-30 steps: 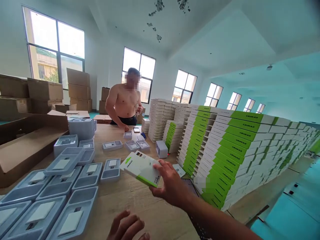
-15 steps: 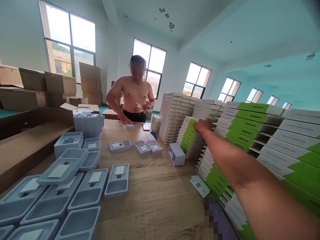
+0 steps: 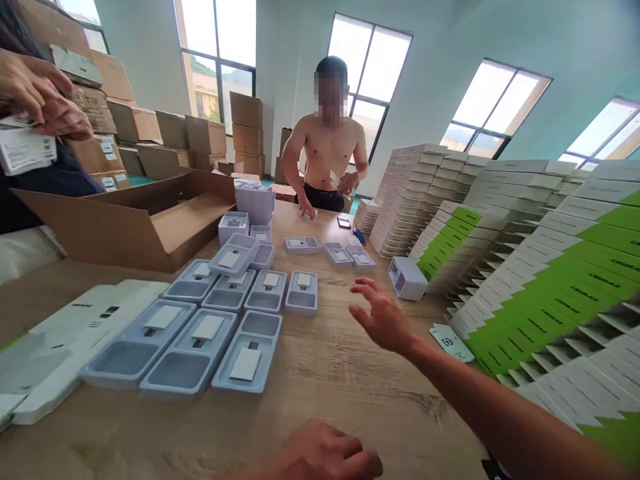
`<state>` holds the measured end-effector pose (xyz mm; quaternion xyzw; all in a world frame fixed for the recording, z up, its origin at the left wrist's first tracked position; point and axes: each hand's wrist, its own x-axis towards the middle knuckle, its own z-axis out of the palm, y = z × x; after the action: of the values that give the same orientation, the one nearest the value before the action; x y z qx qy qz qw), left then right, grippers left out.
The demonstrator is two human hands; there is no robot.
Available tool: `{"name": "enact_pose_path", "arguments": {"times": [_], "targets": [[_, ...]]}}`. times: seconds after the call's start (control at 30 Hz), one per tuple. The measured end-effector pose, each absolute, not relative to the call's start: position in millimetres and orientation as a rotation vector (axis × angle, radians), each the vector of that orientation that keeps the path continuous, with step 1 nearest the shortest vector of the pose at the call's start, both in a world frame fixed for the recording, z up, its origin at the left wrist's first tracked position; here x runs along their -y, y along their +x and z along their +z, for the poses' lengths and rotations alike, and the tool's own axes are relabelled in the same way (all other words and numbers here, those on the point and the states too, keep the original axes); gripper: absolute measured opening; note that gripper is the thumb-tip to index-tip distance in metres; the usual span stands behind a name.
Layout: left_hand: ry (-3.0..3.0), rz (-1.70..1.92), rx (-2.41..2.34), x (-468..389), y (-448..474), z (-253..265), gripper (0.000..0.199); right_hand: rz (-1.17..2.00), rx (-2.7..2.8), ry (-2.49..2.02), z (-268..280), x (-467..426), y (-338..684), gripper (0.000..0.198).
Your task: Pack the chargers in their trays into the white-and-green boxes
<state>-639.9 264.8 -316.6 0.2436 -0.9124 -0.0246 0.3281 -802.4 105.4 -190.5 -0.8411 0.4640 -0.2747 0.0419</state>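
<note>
My right hand [image 3: 383, 315] is over the wooden table with its fingers spread and nothing in them. To its right stands an upright grey plastic tray [image 3: 411, 280], apart from the hand. At the bottom edge my left hand [image 3: 323, 453] shows curled, slightly blurred fingers, partly cut off; whether they hold anything is hidden. Beyond it lie several grey two-compartment trays with white pieces in them; the nearest tray [image 3: 247, 353] holds a flat white piece [image 3: 245, 363]. One tray [image 3: 234, 255] rests tilted on top of others.
Tall stacks of white-and-green boxes [image 3: 555, 287] line the right side, beside small printed cards [image 3: 451, 342]. Flat white cartons [image 3: 95, 327] and an open cardboard box [image 3: 115, 230] lie left. A co-worker [image 3: 327, 153] stands opposite; another person's hands [image 3: 45, 100] hold a white box.
My right hand has left the box stacks and come back over the table, opening. My left hand has entered at the bottom. The view has swung left, showing the second person.
</note>
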Motion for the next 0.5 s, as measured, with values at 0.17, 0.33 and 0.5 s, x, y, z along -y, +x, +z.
{"name": "enact_pose_path", "arguments": {"times": [0.17, 0.33, 0.5], "targets": [[0.625, -0.027, 2.381, -277.5, -638.6, -298.8, 0.013, -0.79, -1.118, -2.4, -279.2, -200.4, -755.9, 0.033], [0.692, 0.065, 2.5, -286.8, -642.1, -273.8, 0.011, -0.861, -1.048, -2.478, -302.1, -199.4, -750.2, 0.034], [1.256, 0.089, 2.163, -300.9, -569.9, -234.9, 0.009, -0.89, -1.0, -2.466, -297.5, -202.0, -750.1, 0.03]]}}
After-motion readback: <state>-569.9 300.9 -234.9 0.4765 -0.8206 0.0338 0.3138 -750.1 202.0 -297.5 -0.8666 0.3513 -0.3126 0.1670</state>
